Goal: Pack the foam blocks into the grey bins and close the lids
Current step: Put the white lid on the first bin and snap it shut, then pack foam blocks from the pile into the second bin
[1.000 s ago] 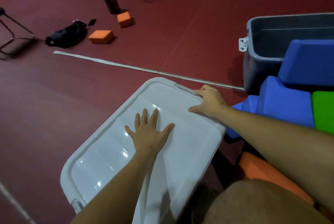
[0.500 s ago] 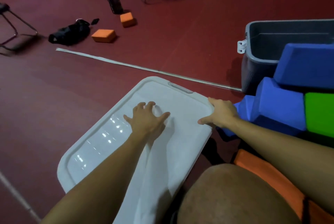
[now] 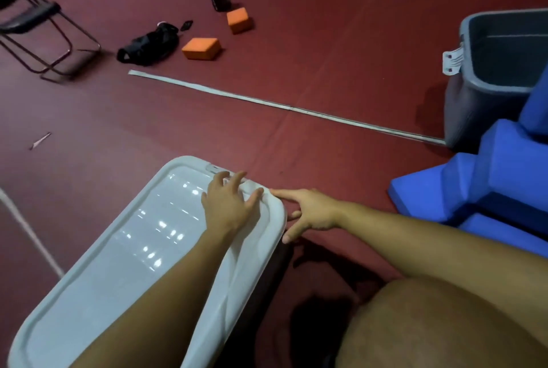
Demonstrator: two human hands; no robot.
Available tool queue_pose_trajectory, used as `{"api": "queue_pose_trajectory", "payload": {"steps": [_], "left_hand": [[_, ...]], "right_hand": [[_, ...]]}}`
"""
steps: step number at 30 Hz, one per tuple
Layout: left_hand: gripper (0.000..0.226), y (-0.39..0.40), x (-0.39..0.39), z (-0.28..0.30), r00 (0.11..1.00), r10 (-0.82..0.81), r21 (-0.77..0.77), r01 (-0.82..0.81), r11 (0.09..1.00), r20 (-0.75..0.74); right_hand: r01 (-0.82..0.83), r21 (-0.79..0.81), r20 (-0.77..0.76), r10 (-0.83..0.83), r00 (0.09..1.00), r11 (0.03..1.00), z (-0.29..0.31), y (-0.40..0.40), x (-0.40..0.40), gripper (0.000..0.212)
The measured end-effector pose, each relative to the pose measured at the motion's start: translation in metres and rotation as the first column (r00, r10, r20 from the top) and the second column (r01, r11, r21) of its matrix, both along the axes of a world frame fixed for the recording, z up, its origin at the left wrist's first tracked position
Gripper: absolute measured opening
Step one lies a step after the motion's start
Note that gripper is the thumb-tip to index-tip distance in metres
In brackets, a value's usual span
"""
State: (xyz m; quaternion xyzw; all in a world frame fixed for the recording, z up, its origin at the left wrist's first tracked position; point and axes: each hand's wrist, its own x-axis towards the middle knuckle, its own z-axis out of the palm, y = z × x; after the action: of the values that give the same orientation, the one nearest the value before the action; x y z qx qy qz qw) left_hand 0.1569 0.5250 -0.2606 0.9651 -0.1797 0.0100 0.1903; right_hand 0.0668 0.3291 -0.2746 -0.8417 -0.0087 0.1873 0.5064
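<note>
Lid (image 3: 142, 249) is seated on bin, long axis running away leftward; left hand (image 3: 229, 204) is spread flat at its far right corner, right hand (image 3: 308, 213) held loose-fingered just beside edge

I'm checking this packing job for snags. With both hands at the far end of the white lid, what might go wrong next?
The left hand rests on the white lid near its corner, and the right hand reaches past the rim, so fingers may get pinched if the lid snaps down. The open grey bin is crowded by blue foam blocks, which might hinder reaching it. Two orange blocks lie far off and may get forgotten.
</note>
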Motion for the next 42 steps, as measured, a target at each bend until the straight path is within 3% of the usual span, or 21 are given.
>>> {"api": "queue_pose_trajectory", "payload": {"steps": [2, 6, 12, 17, 24, 28, 32, 38, 42], "left_hand": [[0.061, 0.007, 0.001, 0.002, 1.0, -0.003, 0.039, 0.004, 0.999, -0.014], [0.065, -0.008, -0.005, 0.02, 0.997, -0.068, 0.052, 0.069, 0.996, -0.022], [0.071, -0.089, -0.036, 0.088, 0.96, -0.279, -0.022, 0.279, 0.96, -0.019], [0.071, -0.175, -0.094, 0.153, 0.87, -0.491, -0.077, 0.487, 0.87, -0.041], [0.064, -0.3, -0.225, 0.202, 0.659, -0.734, -0.113, 0.726, 0.678, -0.167], [0.067, -0.362, -0.301, 0.201, 0.525, -0.813, -0.096, 0.822, 0.561, -0.252], [0.067, -0.412, -0.369, 0.185, 0.418, -0.857, -0.069, 0.887, 0.457, -0.301], [0.078, -0.464, -0.466, 0.137, 0.263, -0.884, -0.084, 0.944, 0.318, -0.386], [0.101, -0.484, -0.511, 0.088, 0.215, -0.922, 0.064, 0.976, 0.206, -0.321]], "right_hand": [[-0.022, 0.038, -0.009, 0.022, 1.0, 0.999, -0.001, -0.002, -0.005, 0.107], [0.033, -0.157, 0.057, -0.025, 0.998, 0.987, 0.022, -0.028, -0.019, 0.106], [0.241, -0.355, 0.212, -0.173, 0.962, 0.903, 0.087, -0.094, -0.074, 0.098], [0.403, -0.509, 0.312, -0.273, 0.91, 0.76, 0.144, -0.159, -0.16, 0.096], [0.565, -0.61, 0.353, -0.448, 0.821, 0.555, 0.208, -0.26, -0.338, 0.098], [0.603, -0.674, 0.321, -0.566, 0.759, 0.427, 0.217, -0.312, -0.452, 0.099], [0.659, -0.658, 0.286, -0.689, 0.666, 0.365, 0.212, -0.34, -0.556, 0.099], [0.717, -0.639, 0.17, -0.858, 0.485, 0.278, 0.154, -0.358, -0.666, 0.103], [0.694, -0.665, 0.092, -0.892, 0.442, 0.276, 0.105, -0.362, -0.711, 0.116]]}}
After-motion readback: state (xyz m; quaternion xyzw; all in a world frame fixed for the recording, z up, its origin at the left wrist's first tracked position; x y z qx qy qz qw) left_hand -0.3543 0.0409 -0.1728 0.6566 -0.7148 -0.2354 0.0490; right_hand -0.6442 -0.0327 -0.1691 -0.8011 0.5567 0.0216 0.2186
